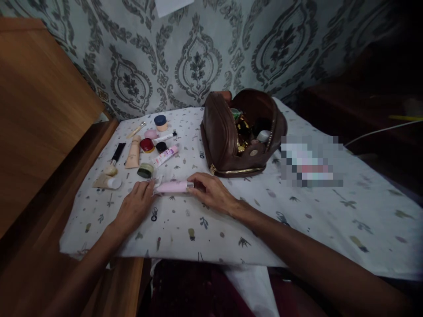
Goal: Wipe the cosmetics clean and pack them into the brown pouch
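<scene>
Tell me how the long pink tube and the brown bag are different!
The pink tube is slim and pale; the brown bag is bulky and dark. The tube lies sideways between the left hand and right hand, while the bag stands open, untouched. Both have shiny parts.

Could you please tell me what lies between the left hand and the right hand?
The head view shows a pink tube between the left hand and right hand, one at each end.

A grey damask-patterned backdrop (198,61) rises behind, with a wooden panel (42,105) left and a white cable (380,130) right.
</scene>
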A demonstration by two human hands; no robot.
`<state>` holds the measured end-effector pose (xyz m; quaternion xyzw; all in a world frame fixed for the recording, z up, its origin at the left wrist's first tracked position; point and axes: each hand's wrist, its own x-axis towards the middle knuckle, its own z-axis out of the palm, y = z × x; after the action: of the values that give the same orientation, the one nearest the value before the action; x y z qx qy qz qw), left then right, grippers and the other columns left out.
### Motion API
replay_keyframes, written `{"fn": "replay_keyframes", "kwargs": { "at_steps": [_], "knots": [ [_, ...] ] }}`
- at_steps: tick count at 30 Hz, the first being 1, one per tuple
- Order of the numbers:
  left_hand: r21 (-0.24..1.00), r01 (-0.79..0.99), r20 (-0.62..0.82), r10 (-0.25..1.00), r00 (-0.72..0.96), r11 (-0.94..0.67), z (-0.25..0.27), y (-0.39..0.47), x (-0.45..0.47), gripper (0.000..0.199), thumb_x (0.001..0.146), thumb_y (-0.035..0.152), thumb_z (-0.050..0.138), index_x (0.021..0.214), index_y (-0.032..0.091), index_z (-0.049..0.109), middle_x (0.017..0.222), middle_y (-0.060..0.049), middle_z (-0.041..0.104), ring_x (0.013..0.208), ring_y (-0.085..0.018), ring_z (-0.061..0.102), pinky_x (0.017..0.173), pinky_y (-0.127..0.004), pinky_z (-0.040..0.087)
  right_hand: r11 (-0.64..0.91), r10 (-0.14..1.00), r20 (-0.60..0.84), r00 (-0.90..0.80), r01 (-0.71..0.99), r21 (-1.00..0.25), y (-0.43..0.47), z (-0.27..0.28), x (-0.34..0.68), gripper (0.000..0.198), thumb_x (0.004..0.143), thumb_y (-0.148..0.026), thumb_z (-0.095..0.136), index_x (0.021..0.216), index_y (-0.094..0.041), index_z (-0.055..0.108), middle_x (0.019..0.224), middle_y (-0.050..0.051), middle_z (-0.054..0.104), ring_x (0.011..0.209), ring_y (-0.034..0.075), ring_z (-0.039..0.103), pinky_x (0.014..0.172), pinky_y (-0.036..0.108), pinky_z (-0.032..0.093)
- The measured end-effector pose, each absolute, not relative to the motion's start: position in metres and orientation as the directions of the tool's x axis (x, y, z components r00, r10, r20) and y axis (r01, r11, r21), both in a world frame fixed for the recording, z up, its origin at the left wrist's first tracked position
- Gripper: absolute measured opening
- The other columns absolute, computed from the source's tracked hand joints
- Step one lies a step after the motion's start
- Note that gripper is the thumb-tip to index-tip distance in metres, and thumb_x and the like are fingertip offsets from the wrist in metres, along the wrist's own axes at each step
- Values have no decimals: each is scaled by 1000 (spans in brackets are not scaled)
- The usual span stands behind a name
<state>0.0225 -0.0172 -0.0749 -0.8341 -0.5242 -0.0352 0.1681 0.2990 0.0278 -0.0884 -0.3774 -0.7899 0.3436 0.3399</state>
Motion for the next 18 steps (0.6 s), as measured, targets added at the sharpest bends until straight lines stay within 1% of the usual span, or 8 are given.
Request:
{"fn": "replay_keyframes", "kwargs": {
  "at_steps": [3,5,7,10,13,15,18],
  "knots": [
    [-297,846,260,814,519,-444,-67,-14,38,41,101,26,39,140,12,42,109,-17,60,101,-30,57,71,-37,56,471,832,273,-483,354,-808,27,-88,299,18,93,-33,58,102,-19,61,78,1,59,67,14,50,63,27,37],
    [-304,803,269,762,589,-513,-64,-11,53,42,101,24,39,141,10,40,110,-17,60,103,-30,57,75,-38,56,473,831,278,-481,349,-809,27,-88,299,18,93,-35,57,101,-19,60,75,1,58,65,14,49,63,27,36],
    [-281,759,283,705,650,-588,-64,-9,72,42,102,22,37,142,9,39,112,-18,61,104,-30,57,80,-40,56,482,827,282,-486,355,-801,27,-88,298,18,93,-38,55,95,-20,58,72,0,56,64,15,48,62,26,35],
    [-239,714,307,646,698,-658,-67,-5,100,43,102,23,37,142,8,38,116,-19,61,108,-30,58,89,-44,54,496,825,284,-489,386,-778,28,-89,298,18,91,-37,52,84,-21,47,67,-1,51,61,15,43,59,27,32],
    [-234,709,274,655,704,-665,-70,-1,115,46,102,30,38,143,8,38,126,-21,59,117,-30,55,96,-43,51,459,848,254,-465,403,-792,29,-89,299,16,92,-35,48,86,-23,41,62,-4,45,56,14,39,56,27,29],
    [-258,718,216,685,696,-647,-69,2,115,48,102,34,39,144,11,38,129,-19,58,119,-29,54,93,-39,52,435,857,242,-455,387,-813,29,-88,299,16,93,-37,46,93,-23,41,62,-4,46,56,15,40,56,27,29],
    [-315,741,136,744,654,-594,-64,10,102,46,101,42,42,137,14,47,120,-15,62,108,-28,58,75,-35,55,411,852,229,-471,330,-850,29,-88,299,24,95,-43,45,106,-21,42,64,-4,52,57,15,44,58,27,32]
  ]
}}
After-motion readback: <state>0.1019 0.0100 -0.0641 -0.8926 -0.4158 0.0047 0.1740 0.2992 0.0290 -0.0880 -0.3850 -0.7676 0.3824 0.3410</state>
